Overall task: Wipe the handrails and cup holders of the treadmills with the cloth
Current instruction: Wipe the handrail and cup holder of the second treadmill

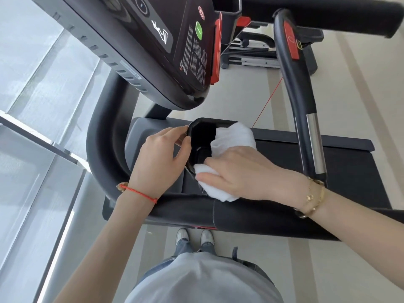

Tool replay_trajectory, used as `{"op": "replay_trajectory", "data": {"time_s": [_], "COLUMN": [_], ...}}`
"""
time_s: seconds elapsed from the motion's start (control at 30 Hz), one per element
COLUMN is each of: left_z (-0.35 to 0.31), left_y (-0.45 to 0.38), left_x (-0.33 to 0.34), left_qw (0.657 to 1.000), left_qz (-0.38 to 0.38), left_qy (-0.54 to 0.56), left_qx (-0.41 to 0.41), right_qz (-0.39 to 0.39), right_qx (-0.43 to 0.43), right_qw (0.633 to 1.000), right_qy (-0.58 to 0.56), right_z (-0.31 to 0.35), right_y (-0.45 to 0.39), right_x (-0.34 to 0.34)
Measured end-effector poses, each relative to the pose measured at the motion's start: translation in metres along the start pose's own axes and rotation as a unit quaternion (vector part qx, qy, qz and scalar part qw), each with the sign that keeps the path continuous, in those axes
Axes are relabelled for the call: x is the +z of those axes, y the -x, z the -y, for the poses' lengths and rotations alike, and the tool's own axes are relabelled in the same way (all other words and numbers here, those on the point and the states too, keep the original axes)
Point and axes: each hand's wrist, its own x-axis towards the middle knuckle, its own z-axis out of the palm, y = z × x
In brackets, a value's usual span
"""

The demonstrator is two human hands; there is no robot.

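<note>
A black cup holder (202,132) hangs at the middle of the treadmill, its opening facing me. My left hand (160,158) grips its left rim with thumb and fingers. My right hand (242,173) presses a white cloth (234,136) against the holder's right side and lower rim; the cloth bunches above and below my fingers. A thick black handrail (105,136) curves round the left and runs across below my wrists. A second dark handrail (303,110) with a silver sensor strip stands at the right.
The treadmill console (166,47) with a green button and red safety key overhangs the holder. The belt (341,171) lies at right. Glass panels (32,106) run along the left. Another machine's base (251,55) stands beyond. My shoes (194,236) are on the pale floor.
</note>
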Motion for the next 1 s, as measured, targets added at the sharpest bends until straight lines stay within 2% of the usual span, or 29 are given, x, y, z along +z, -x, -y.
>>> {"op": "replay_trajectory", "data": {"time_s": [0.13, 0.37, 0.43, 0.5, 0.57, 0.67, 0.83, 1.0], "left_z": [0.000, -0.001, -0.001, -0.002, -0.003, -0.003, -0.002, -0.002], "left_y": [0.000, 0.001, 0.001, 0.002, 0.002, 0.002, 0.002, 0.002], "left_x": [-0.002, -0.002, -0.001, 0.000, 0.001, 0.002, 0.002, 0.000], "left_qw": [1.000, 1.000, 1.000, 1.000, 0.999, 0.999, 0.999, 0.999], "left_qz": [0.003, -0.002, -0.003, -0.005, -0.007, -0.005, -0.007, -0.006], "left_qy": [-0.001, -0.014, -0.016, -0.023, -0.033, -0.039, -0.031, -0.030], "left_qx": [0.003, -0.004, -0.001, 0.001, -0.003, -0.005, -0.004, -0.008], "right_qz": [0.003, -0.133, -0.117, -0.108, -0.116, -0.131, -0.109, -0.097], "right_qx": [0.001, -0.132, -0.094, -0.010, 0.058, 0.119, 0.176, 0.182], "right_qw": [1.000, 0.982, 0.988, 0.993, 0.972, 0.945, 0.927, 0.910], "right_qy": [0.000, 0.037, 0.038, -0.051, -0.193, -0.273, -0.312, -0.360], "right_z": [0.002, -0.044, -0.050, -0.046, -0.037, -0.028, -0.045, -0.041], "right_y": [-0.005, 0.031, 0.037, 0.042, 0.041, 0.030, -0.001, 0.014], "right_x": [0.006, 0.008, 0.015, 0.021, 0.025, 0.031, 0.017, 0.026]}}
